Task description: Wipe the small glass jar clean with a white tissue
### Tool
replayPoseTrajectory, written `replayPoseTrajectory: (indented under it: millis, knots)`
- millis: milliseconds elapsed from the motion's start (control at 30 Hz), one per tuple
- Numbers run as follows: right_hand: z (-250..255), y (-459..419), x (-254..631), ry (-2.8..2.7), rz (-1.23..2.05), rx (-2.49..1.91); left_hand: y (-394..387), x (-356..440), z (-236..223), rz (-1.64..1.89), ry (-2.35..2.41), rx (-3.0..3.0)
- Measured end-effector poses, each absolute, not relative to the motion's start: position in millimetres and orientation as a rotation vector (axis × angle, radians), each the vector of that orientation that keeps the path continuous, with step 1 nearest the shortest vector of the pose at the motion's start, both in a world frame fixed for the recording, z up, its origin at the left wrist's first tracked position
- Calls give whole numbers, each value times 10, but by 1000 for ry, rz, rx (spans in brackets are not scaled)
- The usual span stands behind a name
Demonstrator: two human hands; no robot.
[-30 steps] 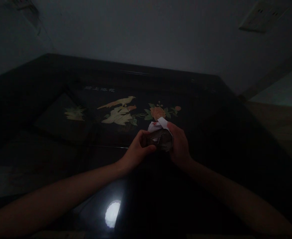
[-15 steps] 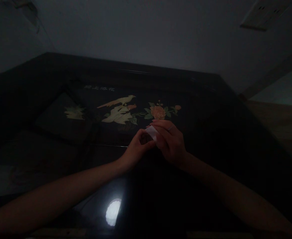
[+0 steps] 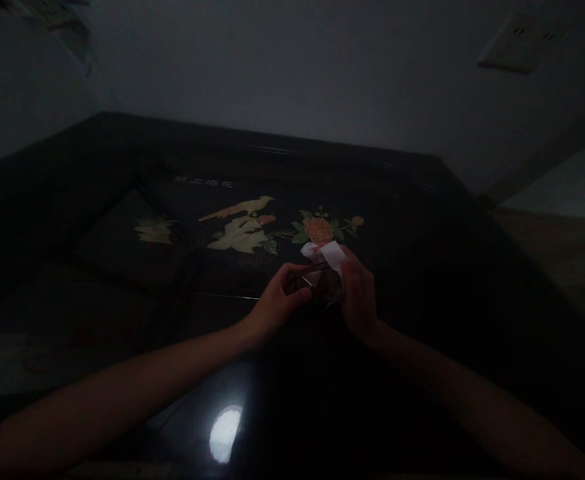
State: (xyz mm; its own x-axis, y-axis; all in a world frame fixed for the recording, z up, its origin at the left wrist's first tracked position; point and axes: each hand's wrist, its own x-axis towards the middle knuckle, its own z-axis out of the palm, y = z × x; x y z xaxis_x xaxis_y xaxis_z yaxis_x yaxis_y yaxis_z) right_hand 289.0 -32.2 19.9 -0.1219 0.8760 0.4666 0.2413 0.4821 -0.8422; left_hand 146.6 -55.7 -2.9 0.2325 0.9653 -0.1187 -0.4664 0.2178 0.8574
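Over the dark glossy table, my left hand (image 3: 278, 301) has its thumb and fingers closed around a small see-through object (image 3: 312, 277) with a bright straight edge. It looks like glass or clear plastic, but the dim light hides its exact kind. My right hand (image 3: 361, 297) is closed on a white tissue (image 3: 333, 256), which bunches up above the fingers and against the right side of the object. A thin wisp of the tissue hangs below, between the hands. Some right-hand fingers are hidden behind the tissue.
The black tabletop (image 3: 412, 267) carries an inlaid bird (image 3: 245, 208) and a pink flower (image 3: 318, 230). A pale wall (image 3: 272, 67) with a socket plate (image 3: 525, 43) rises behind it. A lamp's reflection (image 3: 226, 433) glares near the front.
My right hand has moved slightly right and turned, opening a gap between the hands. More of the tissue and the see-through object now shows. The left hand stays nearly in place.
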Motion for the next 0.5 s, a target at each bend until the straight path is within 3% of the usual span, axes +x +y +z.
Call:
replayPoseTrajectory:
  millis: [167, 267, 367, 500]
  knots:
    - [319, -352, 2918, -2049, 338, -737, -545, 1465, -55, 1181, 807, 865]
    - [337, -342, 2922, -2083, 287, -693, -529, 1470, -55, 1176, 829, 886]
    - [348, -337, 2916, -1988, 441, -762, -516, 1476, -39, 1159, 819, 852]
    - [316, -333, 2880, -1626, 888, -919, -514, 1474, -27, 1127, 779, 781]
